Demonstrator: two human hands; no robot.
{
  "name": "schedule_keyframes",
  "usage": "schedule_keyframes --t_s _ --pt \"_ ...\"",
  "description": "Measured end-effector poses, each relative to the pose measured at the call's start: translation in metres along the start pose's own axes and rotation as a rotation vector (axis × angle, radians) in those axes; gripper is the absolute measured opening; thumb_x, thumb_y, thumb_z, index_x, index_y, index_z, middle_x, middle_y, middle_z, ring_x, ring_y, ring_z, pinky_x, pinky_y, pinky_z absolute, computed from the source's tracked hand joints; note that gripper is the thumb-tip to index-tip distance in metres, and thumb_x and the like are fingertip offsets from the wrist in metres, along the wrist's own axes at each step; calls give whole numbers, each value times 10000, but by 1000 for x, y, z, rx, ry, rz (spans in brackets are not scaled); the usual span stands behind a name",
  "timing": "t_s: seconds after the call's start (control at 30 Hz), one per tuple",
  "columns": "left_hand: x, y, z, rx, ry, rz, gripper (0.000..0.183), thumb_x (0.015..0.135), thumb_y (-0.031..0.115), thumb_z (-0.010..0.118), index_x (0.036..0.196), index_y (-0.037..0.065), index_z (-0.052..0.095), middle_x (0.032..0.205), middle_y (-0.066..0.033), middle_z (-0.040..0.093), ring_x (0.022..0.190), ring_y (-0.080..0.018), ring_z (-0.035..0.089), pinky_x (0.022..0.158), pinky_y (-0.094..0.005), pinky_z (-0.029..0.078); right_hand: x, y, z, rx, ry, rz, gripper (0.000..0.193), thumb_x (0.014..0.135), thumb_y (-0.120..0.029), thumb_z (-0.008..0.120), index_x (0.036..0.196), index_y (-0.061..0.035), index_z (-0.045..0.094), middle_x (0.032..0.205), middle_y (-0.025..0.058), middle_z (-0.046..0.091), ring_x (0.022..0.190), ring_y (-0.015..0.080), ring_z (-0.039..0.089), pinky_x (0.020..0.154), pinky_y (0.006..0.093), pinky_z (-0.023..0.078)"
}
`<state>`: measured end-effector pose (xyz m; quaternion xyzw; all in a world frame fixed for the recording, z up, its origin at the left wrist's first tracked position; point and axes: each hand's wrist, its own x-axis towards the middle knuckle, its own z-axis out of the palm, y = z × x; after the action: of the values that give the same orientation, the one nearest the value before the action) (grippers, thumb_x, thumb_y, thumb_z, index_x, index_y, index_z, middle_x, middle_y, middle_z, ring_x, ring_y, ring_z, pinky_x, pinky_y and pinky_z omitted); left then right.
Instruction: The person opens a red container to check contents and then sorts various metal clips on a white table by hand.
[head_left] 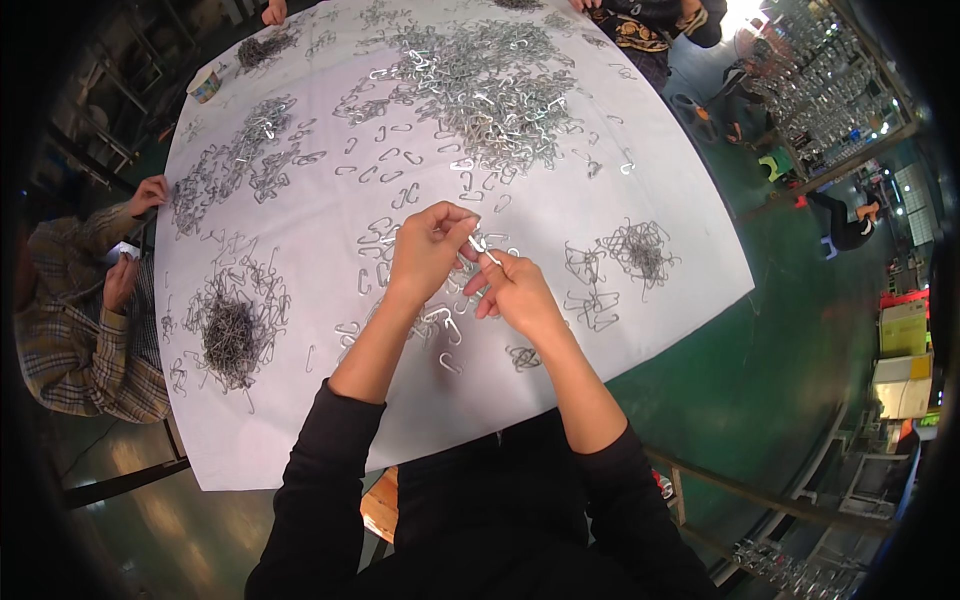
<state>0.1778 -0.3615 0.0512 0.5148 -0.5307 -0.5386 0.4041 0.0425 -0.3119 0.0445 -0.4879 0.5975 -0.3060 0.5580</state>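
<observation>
Over the middle of a white-covered table, my left hand [428, 250] pinches a small silver carabiner [479, 243] between thumb and fingertips. My right hand [519, 292] meets it from the right, its thumb and forefinger closed at the carabiner's lower end. Fine detail of the carabiner is partly hidden by the fingers. Loose carabiner bodies [450, 362] lie below and around both hands. To the right of my right hand is a tangle of thin bent wire pieces [643, 252], and a small cluster of wires [523, 357] sits just below my right wrist.
A big heap of carabiners [505, 110] covers the far middle of the table [690, 190]. Another spread [255, 140] and a dark wire pile [230, 335] lie left. A paper cup [204, 84] stands at the far left edge. Other people [90, 300] sit around the table.
</observation>
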Motion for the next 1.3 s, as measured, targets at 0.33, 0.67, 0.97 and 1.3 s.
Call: schedule_keyframes --t_s 0.33,0.67,0.97,1.3 --pt "30 -28 10 -36 238 -35 158 878 124 591 924 -25 612 753 -53 615 636 -98 600 495 -207 455 34 -1 0 -513 342 -343 203 921 -161 483 1020 -21 592 646 81 647 514 223 621 512 354 475" --pt "19 -42 -7 -411 164 -214 155 895 144 568 913 -10 569 715 -54 596 601 -99 571 497 -216 451 31 -8 24 -517 289 -291 166 918 -129 467 944 -22 591 636 97 643 528 266 622 522 360 485" --pt "5 -32 -18 93 52 -107 156 873 150 595 894 1 639 713 -63 606 602 -125 579 527 -266 457 30 0 24 -737 190 -288 195 895 -152 504 1016 -38 605 702 97 663 597 268 639 597 390 496" --pt "-26 -20 -31 560 116 159 136 862 135 598 908 32 675 867 -58 639 700 -137 562 562 -258 403 146 47 -160 -683 1022 -97 174 794 -220 648 910 -91 653 970 111 633 916 261 610 746 389 483"
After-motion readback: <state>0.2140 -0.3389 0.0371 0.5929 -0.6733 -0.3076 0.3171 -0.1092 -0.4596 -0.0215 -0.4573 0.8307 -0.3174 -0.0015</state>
